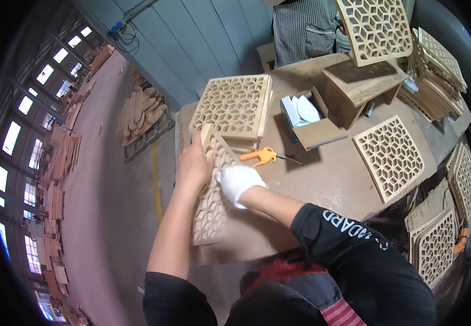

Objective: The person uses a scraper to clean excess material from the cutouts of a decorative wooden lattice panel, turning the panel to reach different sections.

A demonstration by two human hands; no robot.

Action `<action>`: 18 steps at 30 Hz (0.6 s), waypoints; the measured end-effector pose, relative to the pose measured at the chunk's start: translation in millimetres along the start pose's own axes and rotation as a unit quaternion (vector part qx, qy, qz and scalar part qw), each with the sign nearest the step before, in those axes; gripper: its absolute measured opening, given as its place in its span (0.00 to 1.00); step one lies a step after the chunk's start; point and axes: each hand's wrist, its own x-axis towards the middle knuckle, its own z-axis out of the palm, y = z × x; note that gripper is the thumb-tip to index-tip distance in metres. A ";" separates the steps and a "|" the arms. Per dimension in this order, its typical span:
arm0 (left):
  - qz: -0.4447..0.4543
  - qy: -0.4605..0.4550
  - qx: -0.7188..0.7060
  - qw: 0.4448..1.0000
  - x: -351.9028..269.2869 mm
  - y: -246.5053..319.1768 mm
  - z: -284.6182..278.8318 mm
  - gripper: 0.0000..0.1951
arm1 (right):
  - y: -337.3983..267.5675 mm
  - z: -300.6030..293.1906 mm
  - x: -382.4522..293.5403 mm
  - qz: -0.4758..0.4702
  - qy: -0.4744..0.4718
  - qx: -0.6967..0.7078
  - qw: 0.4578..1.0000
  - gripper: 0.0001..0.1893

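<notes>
My left hand [196, 163], bare, grips the upper end of a wooden lattice panel [211, 218] that stands tilted near the workbench's left edge. My right hand [240, 182], in a white glove, is closed and presses against the panel's openwork face; whether something small is in its fingers cannot be told. Just beyond lies a stack of lattice panels [231, 104]. An orange air blow gun [263, 156] with a dark nozzle rests on the bench, right of the held panel. Behind it stands an open cardboard box [306, 118] with white rounded pieces inside.
A single lattice panel [391, 159] lies on the bench [321, 175] at the right. Behind are a wooden stand [361, 87] and more stacked panels [443, 81]. Across the bench a co-worker in a striped apron [302, 34] is beside a raised panel [378, 30]. More panels [437, 248] stand at lower right.
</notes>
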 end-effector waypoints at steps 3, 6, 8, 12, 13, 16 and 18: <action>-0.029 0.005 0.022 0.999 1.4 2.5 3.3 0.30 | 14.0 -5.9 -19.4 -0.001 0.015 0.013 1.000 0.18; -0.038 0.002 0.012 0.999 -0.1 -3.3 -4.4 0.28 | 6.9 -13.9 -27.6 0.055 -0.022 0.012 0.998 0.21; -0.024 -0.010 0.002 1.000 1.3 -5.4 -4.6 0.30 | -1.4 -9.9 -10.5 0.050 -0.018 0.012 0.999 0.20; -0.035 -0.005 -0.023 0.999 8.4 -13.1 0.0 0.31 | -5.1 -0.9 4.4 0.047 0.002 -0.007 0.999 0.21; -0.023 -0.002 -0.020 1.000 8.2 -19.2 3.8 0.31 | -7.4 1.1 2.8 0.041 0.014 0.002 0.999 0.21; -0.023 -0.004 -0.017 1.000 7.3 -23.0 2.6 0.31 | -2.6 -15.4 -20.6 0.101 -0.025 0.006 0.995 0.17; -0.034 -0.008 -0.024 0.999 8.7 -26.0 0.1 0.30 | -5.9 -12.0 -21.1 0.097 -0.006 0.017 0.995 0.15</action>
